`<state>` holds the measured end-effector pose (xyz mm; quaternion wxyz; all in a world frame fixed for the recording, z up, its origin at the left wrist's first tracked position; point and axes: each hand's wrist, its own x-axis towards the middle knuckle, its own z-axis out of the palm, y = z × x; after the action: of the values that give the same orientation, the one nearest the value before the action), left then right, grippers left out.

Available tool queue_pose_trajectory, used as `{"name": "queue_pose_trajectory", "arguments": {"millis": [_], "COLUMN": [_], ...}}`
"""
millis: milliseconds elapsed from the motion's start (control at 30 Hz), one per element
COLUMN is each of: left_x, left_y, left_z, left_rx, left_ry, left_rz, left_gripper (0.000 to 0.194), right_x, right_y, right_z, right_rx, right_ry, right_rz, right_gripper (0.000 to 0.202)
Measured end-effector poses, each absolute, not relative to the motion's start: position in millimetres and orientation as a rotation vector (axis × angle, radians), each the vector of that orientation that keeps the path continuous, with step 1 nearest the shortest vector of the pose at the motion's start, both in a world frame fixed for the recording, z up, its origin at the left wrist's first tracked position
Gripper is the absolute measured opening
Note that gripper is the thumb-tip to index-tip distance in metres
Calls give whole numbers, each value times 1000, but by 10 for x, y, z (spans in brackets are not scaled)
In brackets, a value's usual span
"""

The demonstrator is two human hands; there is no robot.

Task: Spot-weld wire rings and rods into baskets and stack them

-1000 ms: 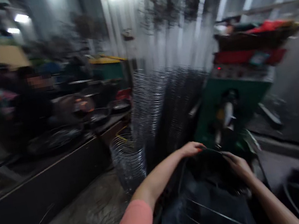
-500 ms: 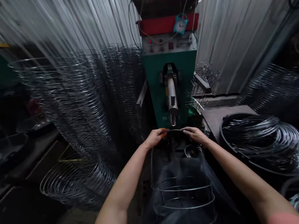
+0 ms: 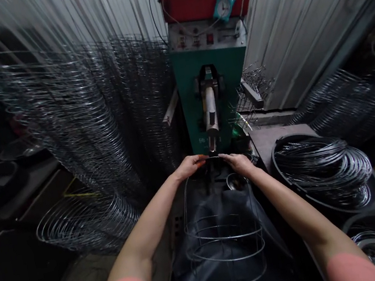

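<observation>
Under the metal tip of the green machine (image 3: 216,106), my left hand (image 3: 192,165) pinches the left side of the top of a wire frame (image 3: 226,237). My right hand (image 3: 238,163) grips the same wire from the right, its fingers near the machine's electrode (image 3: 213,142). The frame's rounded rings hang toward me over a dark apron (image 3: 217,208). A small round dish (image 3: 236,181) sits just below my right hand.
Tall stacks of wire rings (image 3: 77,111) stand at the left, with a lower pile (image 3: 82,224) beneath them. At the right, a black tub (image 3: 281,177) holds bundled wire hoops. A teal clock (image 3: 224,6) hangs on the machine.
The view has tilted down and come closer to the machine. Both hands are still on the wire, now slightly closer together at the electrode.
</observation>
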<state>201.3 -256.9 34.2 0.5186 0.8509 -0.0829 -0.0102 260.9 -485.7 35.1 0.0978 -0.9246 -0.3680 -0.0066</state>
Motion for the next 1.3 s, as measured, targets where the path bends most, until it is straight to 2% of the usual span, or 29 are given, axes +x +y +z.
{"name": "queue_pose_trajectory", "arguments": {"millis": [133,533,1133,1300], "left_x": [1999,2067,2250,2254], "left_y": [-2528,-2560,-2516,-2529], "left_z": [373,378,391,381], "left_rx": [2099,2438,2323,2286], "left_ry": [-185,-332,-358,-287], "left_rz": [-36,98,122,207], "left_gripper": [34,33,34,29], "right_x": [2589,2666,2895,2937], "right_y": [-4799,-4749,-4701,-4720], "right_z": [367,344,355,269], "right_rx": [-2843,-2729,-2580,-2374], "right_ry": [-1114,-1111,-1050,-1062], "right_rz": [-42,-45,-29,-13], "right_gripper": [41,38,32,31]}}
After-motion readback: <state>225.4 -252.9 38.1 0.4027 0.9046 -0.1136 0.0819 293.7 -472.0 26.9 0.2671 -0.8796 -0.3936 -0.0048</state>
